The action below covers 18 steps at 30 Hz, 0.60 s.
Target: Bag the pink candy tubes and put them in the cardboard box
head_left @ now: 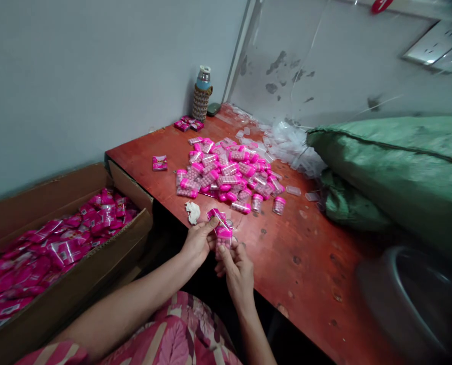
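Note:
At the table's near edge, my left hand [197, 243] pinches a pink printed label card [215, 217] between thumb and fingers. My right hand [238, 271] is closed around a small clear bottle [222, 243] of pink beads with a pink cap. Card and bottle meet between the hands; whether the card is joined to the cap I cannot tell. Just past them lies a heap of similar bead bottles [229, 172], with a few standing upright at its near side. A crumpled white lump [192, 212] rests beside my left hand.
Left of the red table [286, 263] is a cardboard box [130, 228] of pink packets [69, 238]. A green sack [393, 167] and grey basin [396, 299] stand right. Clear plastic pieces [286, 142], a bottle in a knitted sleeve [201, 99] and pink packs [188, 123] lie behind.

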Each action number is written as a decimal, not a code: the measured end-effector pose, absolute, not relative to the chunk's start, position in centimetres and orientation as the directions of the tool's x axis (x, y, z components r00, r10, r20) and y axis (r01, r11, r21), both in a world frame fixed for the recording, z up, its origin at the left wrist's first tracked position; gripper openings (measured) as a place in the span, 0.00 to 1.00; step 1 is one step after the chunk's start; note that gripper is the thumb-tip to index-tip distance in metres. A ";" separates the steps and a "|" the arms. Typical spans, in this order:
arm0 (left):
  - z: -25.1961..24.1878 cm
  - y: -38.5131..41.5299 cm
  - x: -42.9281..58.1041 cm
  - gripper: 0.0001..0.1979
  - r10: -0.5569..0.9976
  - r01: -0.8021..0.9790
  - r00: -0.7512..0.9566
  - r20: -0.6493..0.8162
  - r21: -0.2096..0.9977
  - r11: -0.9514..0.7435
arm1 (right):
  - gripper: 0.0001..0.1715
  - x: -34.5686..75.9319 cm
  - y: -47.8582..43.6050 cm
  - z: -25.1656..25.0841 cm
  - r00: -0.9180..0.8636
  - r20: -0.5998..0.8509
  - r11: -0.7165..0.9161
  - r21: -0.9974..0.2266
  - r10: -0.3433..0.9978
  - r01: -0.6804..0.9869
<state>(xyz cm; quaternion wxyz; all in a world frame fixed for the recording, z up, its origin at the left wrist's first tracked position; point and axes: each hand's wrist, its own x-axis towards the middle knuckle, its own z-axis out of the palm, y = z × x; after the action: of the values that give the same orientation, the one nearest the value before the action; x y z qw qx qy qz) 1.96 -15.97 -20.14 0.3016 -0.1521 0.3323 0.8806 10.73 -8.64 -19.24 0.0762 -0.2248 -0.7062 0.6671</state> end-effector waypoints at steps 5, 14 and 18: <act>-19.5 -16.4 2.1 0.14 0.527 -0.624 -0.766 -0.367 0.617 -0.478 | 0.13 10.8 -8.3 -19.7 -0.899 -0.197 -0.056 -0.980 0.390 0.190; -19.5 -16.3 2.3 0.12 0.592 -0.601 -0.731 -0.340 0.733 -0.320 | 0.11 11.3 -8.1 -20.2 -0.890 -0.100 0.053 -0.989 0.444 0.138; -18.9 -16.4 2.1 0.12 0.637 -0.610 -0.687 -0.350 0.754 -0.243 | 0.13 11.3 -7.6 -20.3 -0.917 -0.157 -0.089 -0.987 0.366 0.134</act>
<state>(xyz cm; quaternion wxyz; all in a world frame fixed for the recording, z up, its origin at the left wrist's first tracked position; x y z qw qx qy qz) 2.14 -16.38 -18.86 0.3953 0.0145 0.4713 0.7883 11.25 -7.60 -20.28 0.0814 -0.1865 -0.6699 0.7140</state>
